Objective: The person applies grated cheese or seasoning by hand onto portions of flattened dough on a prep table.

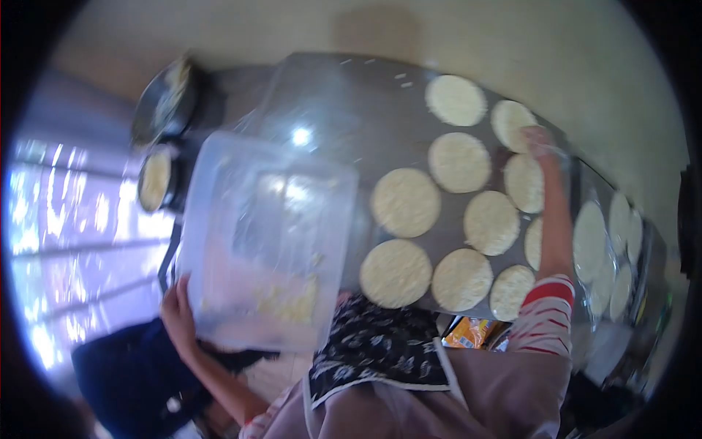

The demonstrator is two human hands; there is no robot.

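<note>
My left hand [178,307] grips the near left edge of a translucent plastic bin [335,249], its thumb on the rim. The bin is tilted, and small pale yellow crumbs [289,300] lie in its near part. At the far right, my right hand [540,140] is over the edge of a pale flat round [512,121]. Its fingers look bunched together; anything between them is too small to make out. Several more pale rounds [406,203] with a bumpy, speckled surface lie on the dark metal table [329,102] beside the bin.
A dark pan [167,102] and a smaller round container with yellowish contents [156,179] stand at the left. Further rounds under clear plastic [589,241] lie at the right. An orange packet [468,333] sits below the table's near edge. White scraps lie along the far edge.
</note>
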